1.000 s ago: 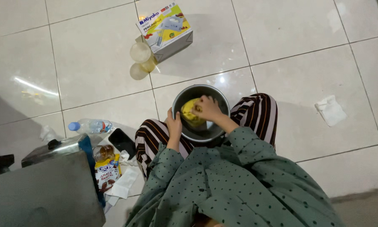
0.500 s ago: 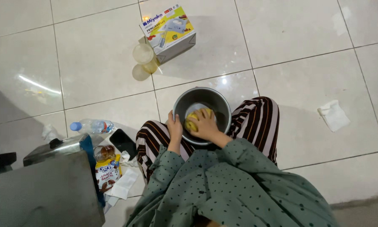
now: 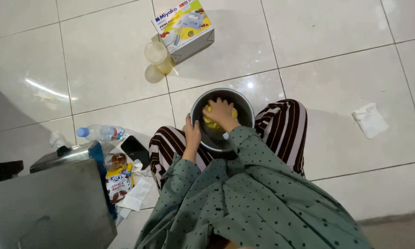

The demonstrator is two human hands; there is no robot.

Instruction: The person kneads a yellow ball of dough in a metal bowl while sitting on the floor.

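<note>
Person sits on the tiled floor (image 3: pixel 336 78) w/ a round metal bowl (image 3: pixel 245 107) between the knees, striped trousers either side. Step in hand looks like working a yellow dough (image 3: pixel 208 122) by hand inside the bowl. Right hand (image 3: pixel 220 110) is down in the bowl, fingers curled over and pressing on the dough, so it's gripping or kneading the lump. Left hand (image 3: pixel 192 135) is clamped on the bowl's near-left rim, steadying it. Next move prob. calls for a firm hold on the rim while the right hand folds and presses; the bowl could slide on the smooth tile otherwise.

Packages, big to small:
- Grey metal box-like unit (image 3: pixel 46 207) at lower left, nearest the camera, plain sides, no label seen.
- Cardboard appliance box (image 3: pixel 184 28) at top centre, white and yellow w/ a hand-mixer picture, well apart from the bowl.
- Clear plastic bottle (image 3: pixel 100 133), blue cap, lying on its side left of the knees.
- Snack pack (image 3: pixel 117 183), yellow and brown, just beside the grey unit.
- Crumpled white tissue (image 3: pixel 370 121) far right, alone on the floor.
</note>
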